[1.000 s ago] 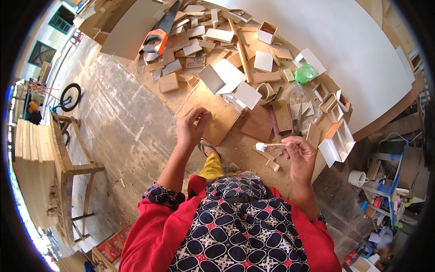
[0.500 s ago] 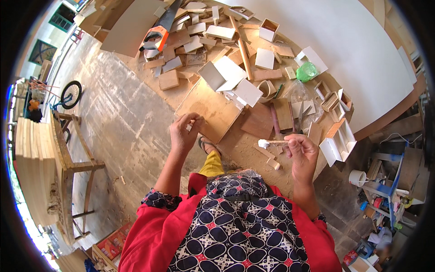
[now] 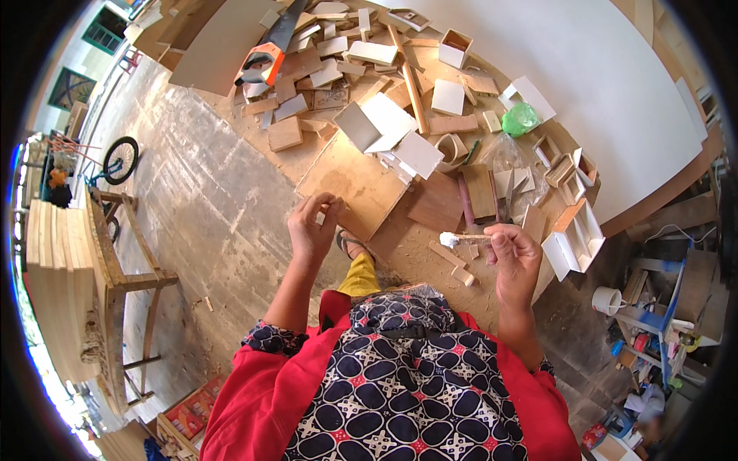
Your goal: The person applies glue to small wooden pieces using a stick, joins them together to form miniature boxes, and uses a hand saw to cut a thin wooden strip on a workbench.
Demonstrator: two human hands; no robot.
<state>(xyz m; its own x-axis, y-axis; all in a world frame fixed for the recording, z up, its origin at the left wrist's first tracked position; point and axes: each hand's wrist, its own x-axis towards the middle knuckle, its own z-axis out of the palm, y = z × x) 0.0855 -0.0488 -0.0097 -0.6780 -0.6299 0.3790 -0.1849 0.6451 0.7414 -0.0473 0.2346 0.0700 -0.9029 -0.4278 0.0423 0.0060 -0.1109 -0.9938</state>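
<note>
My right hand pinches a thin wooden stick, which points left and carries a blob of white paste on its tip. Over the near left corner of a flat plywood board is my left hand, its fingers curled in and thumb against them. Whatever it may hold is hidden. White and grey panel pieces lie on the far part of the board. Small wood offcuts rest on the ground below the stick.
Wood scraps spread across the far floor, with an orange-handled saw on them. A white box piece and a green plastic bag are at the right. A wooden trestle stands left, beside stacked planks.
My right hand and the stick have shifted slightly upward. My left hand stays almost where it was, with its fingers still curled.
</note>
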